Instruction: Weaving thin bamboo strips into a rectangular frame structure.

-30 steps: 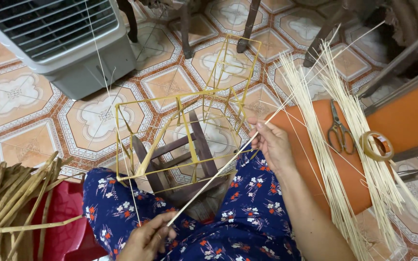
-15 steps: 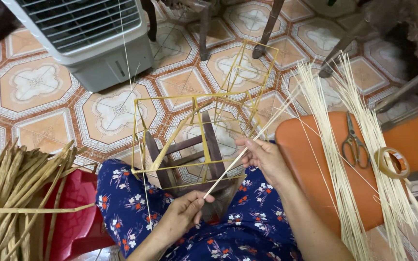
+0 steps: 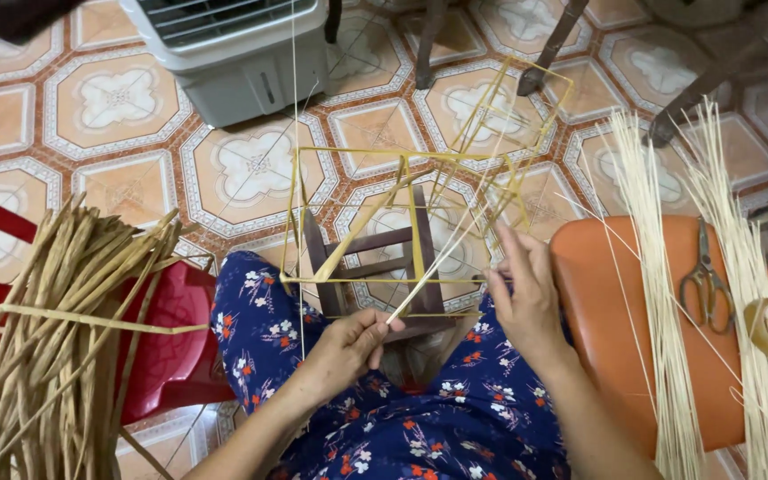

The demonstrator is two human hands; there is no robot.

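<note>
Left hand [image 3: 348,342] closed in a pinch grip on the near end of a thin pale stick [image 3: 437,267], which ran up and right from the fingers across the frame of yellow sticks [image 3: 384,222]. Right hand [image 3: 522,293] lay at the frame's right near corner, fingers curled on the sticks there; what exactly the grip held, cannot tell. Frame stood over a small dark wooden stool [image 3: 375,267] just beyond the knees. Scissors [image 3: 706,283] lay on the orange stool [image 3: 597,302], right.
</note>
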